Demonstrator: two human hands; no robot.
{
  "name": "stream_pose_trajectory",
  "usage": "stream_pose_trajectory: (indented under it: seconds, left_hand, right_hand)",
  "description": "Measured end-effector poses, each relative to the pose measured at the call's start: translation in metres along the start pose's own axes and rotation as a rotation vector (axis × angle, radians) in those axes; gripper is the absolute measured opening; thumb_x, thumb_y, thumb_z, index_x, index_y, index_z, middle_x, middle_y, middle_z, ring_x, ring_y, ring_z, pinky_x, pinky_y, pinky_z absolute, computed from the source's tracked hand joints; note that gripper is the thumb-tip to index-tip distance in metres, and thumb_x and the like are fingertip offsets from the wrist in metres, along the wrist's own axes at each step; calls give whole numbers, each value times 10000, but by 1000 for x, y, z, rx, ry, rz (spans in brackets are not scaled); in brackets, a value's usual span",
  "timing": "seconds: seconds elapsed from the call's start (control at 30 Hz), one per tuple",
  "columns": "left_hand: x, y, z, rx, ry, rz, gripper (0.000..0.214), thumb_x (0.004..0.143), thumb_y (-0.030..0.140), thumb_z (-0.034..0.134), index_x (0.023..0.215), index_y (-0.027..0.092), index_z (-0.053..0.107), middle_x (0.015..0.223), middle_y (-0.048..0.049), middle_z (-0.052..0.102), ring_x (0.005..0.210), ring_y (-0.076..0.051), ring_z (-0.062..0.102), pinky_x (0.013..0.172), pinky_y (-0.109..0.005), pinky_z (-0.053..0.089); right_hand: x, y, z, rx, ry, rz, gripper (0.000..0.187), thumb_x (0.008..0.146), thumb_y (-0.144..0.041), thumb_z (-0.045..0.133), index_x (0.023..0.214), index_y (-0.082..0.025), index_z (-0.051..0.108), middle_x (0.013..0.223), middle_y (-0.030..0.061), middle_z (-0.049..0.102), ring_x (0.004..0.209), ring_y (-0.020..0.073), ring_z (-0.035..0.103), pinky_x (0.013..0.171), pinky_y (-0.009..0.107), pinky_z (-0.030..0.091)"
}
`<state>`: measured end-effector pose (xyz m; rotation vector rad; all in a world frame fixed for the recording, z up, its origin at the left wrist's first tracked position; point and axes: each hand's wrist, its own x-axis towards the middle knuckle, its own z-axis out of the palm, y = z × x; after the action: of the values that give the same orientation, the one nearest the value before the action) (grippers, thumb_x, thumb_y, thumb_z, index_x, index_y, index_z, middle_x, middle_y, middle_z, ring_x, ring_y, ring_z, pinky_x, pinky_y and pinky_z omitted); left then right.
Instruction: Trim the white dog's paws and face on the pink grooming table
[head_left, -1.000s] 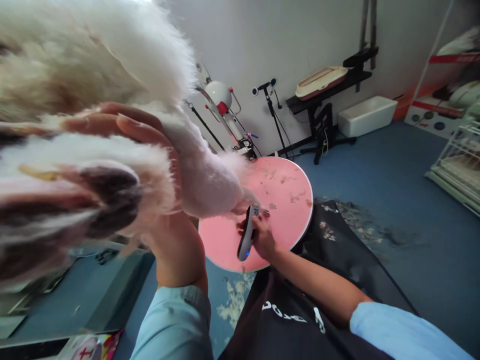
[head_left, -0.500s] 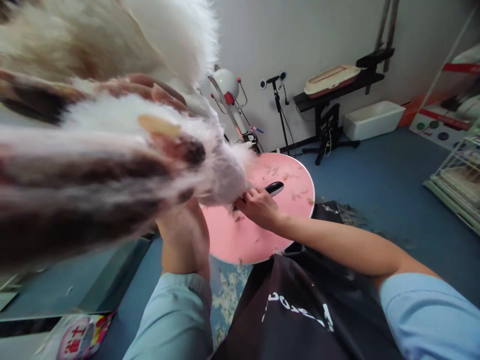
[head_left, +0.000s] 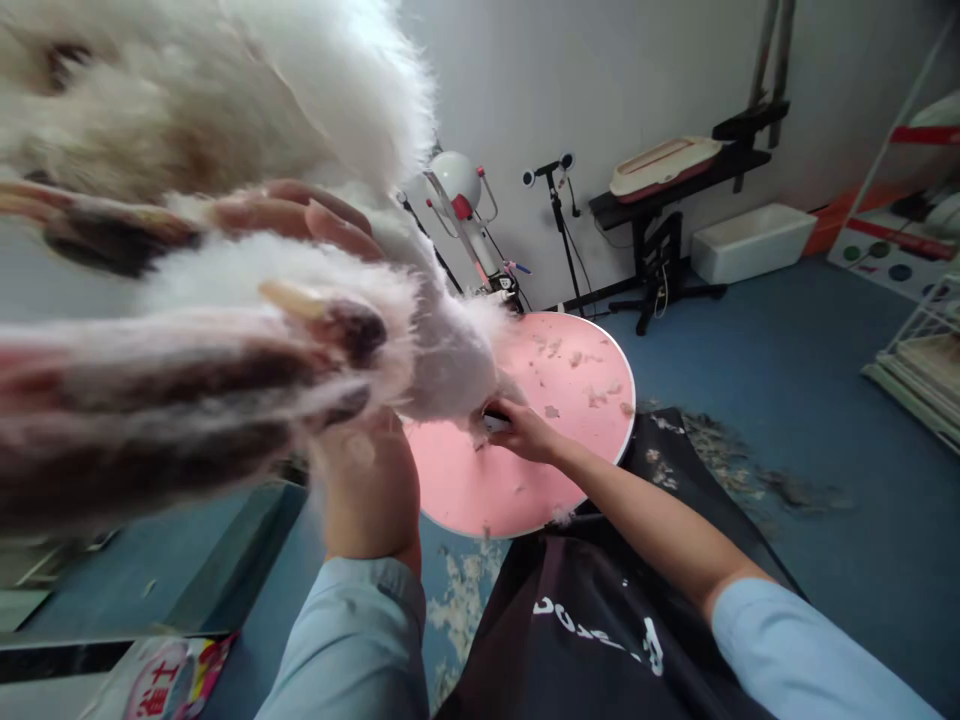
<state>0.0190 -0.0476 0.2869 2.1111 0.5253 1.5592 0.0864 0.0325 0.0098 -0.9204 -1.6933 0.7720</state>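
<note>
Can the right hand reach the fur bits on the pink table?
Probably yes: the right hand is over the pink table, and nothing seems to block the fur bits, though it holds the clipper.

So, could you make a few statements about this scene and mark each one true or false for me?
1. The left hand is touching the furry animal. True.
2. The right hand holds nothing. False: it holds a clipper, which is mostly hidden.
3. The round tabletop is green. False: it is pink.
4. Loose hair lies on the floor. True.
5. The white tub sits on the round tabletop. False: it stands on the floor.
6. Both sleeves are light blue. True.
</note>
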Motion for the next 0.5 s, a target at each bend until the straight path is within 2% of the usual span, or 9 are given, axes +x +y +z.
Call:
stream_pose_trajectory:
  seconds: [0.1,0.2,0.23,0.3,0.33,0.4,0.5]
  left_hand:
    - [-1,0,-4,-84,-38,40,241,840,276,488,904,269,721,1440,281,354,1293,-75,-308,1141,-61,-65]
    - [2,-10,-7,-195,-71,55,206,823,251,578,794,364,748,1247,339,534,1280,-56,-326,1141,-67,-101]
    - [5,-17,-7,-263,-81,81,184,806,279,618,783,414,741,1161,356,576,1279,-39,-331,1146,-76,-107]
    - [10,-32,-5,-438,-52,223,91,740,432,679,787,503,712,1029,380,609,1281,21,-334,1130,-52,-108]
    - [12,-40,-4,-486,-30,279,123,702,493,694,821,521,701,1043,381,603,1308,38,-310,1136,-56,-93]
    - [14,-51,0,-459,29,335,191,726,547,638,910,528,685,1190,379,539,1381,16,-232,1175,-122,-52]
    - [11,-56,4,-338,119,377,294,789,578,497,1012,490,668,1326,351,449,1416,-36,-198,1208,-208,-28]
  right_hand:
    - [-8,-11,7,111,50,-84,429,731,-169,660,1155,-173,599,1095,82,665,955,190,628,794,280,496]
    - [-19,-15,7,141,21,-132,389,740,-138,620,1126,-180,603,1074,78,661,923,173,620,768,277,491]
    - [-23,-13,7,130,14,-117,396,730,-113,606,1120,-179,601,1073,76,658,926,174,614,775,285,485]
    - [-27,-5,8,87,18,-22,391,698,-88,604,1082,-165,606,1032,68,656,905,179,602,779,303,469]
    - [-28,-1,9,66,27,48,372,685,-92,613,1052,-155,611,992,62,654,876,180,595,769,308,461]
    - [-26,5,13,62,53,168,328,671,-120,632,998,-146,615,918,41,640,820,175,575,736,306,443]
    - [-21,-1,22,189,101,189,298,673,-153,620,971,-155,604,890,21,614,802,166,550,708,290,426]
